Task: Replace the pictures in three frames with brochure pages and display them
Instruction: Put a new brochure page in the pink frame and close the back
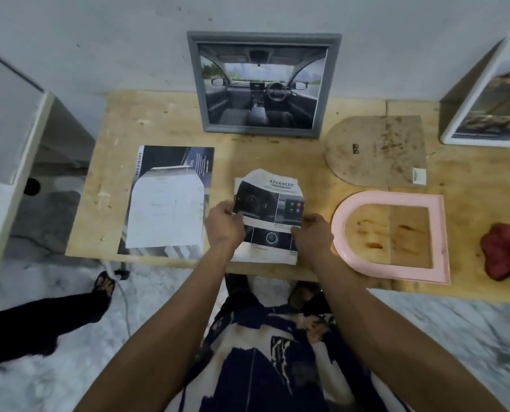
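Two hands are holding one cut brochure page (270, 215) over the near edge of the wooden table (265, 156). The left hand (224, 223) is pinching the left edge of the page and the right hand (314, 233) is gripping its right edge, so the hands are apart with the page between them. The top of the page is cut round, and the word ADVANCED is showing there. Just to the right, a pink arched frame (392, 237) is lying flat, and its brown backing board (377, 150) is lying behind it. A grey frame (261, 84) with a car interior picture is leaning against the wall. A white frame (485, 93) is standing at the far right. The brochure (166, 200), with a paper piece on it, is lying at the left. A red cloth (506, 251) is lying at the right edge.
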### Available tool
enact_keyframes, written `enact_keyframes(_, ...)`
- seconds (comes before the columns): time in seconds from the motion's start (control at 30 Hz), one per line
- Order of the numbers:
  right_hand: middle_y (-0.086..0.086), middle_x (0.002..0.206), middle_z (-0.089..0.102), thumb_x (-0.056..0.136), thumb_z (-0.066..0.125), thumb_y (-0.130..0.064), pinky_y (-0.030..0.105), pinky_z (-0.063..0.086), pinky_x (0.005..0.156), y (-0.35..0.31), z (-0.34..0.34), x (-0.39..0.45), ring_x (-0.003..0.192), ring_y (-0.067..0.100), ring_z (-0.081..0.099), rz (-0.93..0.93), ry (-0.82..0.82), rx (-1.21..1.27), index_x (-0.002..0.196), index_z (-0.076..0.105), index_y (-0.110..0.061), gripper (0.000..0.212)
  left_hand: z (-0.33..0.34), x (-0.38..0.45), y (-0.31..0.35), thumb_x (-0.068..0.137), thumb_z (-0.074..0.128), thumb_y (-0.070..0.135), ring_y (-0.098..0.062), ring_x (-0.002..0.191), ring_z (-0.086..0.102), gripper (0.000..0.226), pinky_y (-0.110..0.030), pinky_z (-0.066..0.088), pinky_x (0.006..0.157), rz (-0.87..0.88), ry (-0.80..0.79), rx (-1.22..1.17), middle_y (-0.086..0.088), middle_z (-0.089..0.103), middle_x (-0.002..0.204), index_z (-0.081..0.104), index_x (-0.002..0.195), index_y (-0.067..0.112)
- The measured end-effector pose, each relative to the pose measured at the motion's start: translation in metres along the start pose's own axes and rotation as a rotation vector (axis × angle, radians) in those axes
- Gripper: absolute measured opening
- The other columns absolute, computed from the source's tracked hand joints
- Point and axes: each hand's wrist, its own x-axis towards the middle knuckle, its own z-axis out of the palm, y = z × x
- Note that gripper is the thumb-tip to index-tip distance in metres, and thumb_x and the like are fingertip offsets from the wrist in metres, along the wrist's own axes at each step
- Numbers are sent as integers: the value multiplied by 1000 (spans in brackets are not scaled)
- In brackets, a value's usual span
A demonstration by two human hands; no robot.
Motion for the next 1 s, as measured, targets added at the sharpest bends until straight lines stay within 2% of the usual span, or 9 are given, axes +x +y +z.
enact_keyframes(0.13, 1, 85, 63, 89, 66, -19, 21, 43, 64, 5, -19, 9, 70, 14, 57, -42, -105, 31, 96, 64, -14, 8, 5, -20, 8, 95, 63, 13, -18, 86, 58, 10, -23, 39, 74, -38, 94, -97, -2, 66, 94, 67, 102, 8)
enact_keyframes(0.3, 0, 91, 64, 86, 65, -22, 34, 51, 84, 12, -42, 19, 87, 21, 61, -102, -122, 39, 96, 61, -17, 12, 11, -40, 8, 92, 65, 9, -25, 90, 70, 13, -40, 59, 84, -111, 160, -325, -4, 73, 98, 66, 103, 15)
enact_keyframes(0.47, -3, 111, 53, 87, 67, -38, 36, 46, 95, 25, -73, 14, 104, 18, 53, -94, -63, 218, 126, 55, -17, 46, 26, -68, 11, 91, 66, 4, -32, 88, 73, 14, -51, 61, 79, -260, 104, -680, -11, 74, 94, 63, 99, 15)
enact_keyframes(0.6, 0, 113, 64, 64, 70, -48, 49, 55, 90, 44, -82, 10, 101, 23, 64, 65, -50, 521, 123, 50, -30, 65, 44, -99, 20, 90, 61, -8, -18, 58, 69, 17, -31, 58, 53, -317, -16, -903, -11, 69, 83, 56, 94, 7)
enact_keyframes(0.67, 3, 111, 65, 66, 69, -38, 50, 57, 86, 50, -89, -4, 99, 25, 65, 73, -56, 588, 113, 51, -32, 50, 56, -114, 21, 86, 64, -10, -21, 63, 72, 17, -35, 59, 55, -319, -103, -954, -14, 71, 86, 60, 95, 4)
enact_keyframes(0.73, 3, 109, 64, 71, 68, -24, 49, 56, 87, 57, -95, -25, 99, 25, 64, 33, -3, 584, 104, 51, -33, 38, 72, -126, 14, 78, 70, -9, -33, 85, 72, 27, -52, 61, 75, -305, -160, -967, -21, 71, 102, 63, 102, 3)
enact_keyframes(0.8, 4, 108, 64, 78, 64, -11, 50, 56, 87, 71, -101, -39, 98, 25, 64, -24, 62, 558, 109, 49, -30, 39, 87, -142, 7, 80, 68, -14, -33, 88, 68, 36, -53, 59, 83, -325, -210, -980, -18, 68, 102, 60, 110, 3)
enact_keyframes(0.9, 4, 103, 64, 80, 56, 1, 51, 57, 84, 100, -114, -52, 98, 26, 65, -65, 129, 520, 112, 49, -25, 42, 107, -163, -9, 81, 69, -12, -27, 79, 68, 34, -46, 62, 74, -389, -312, -953, -15, 69, 97, 62, 109, 5)
enact_keyframes(1.0, 7, 97, 66, 86, 52, 8, 39, 60, 68, 127, -135, -59, 87, 28, 66, -42, 126, 509, 117, 54, -20, 42, 109, -177, -23, 86, 73, 3, -20, 75, 69, 15, -37, 62, 64, -442, -392, -894, -10, 71, 93, 67, 100, 7)
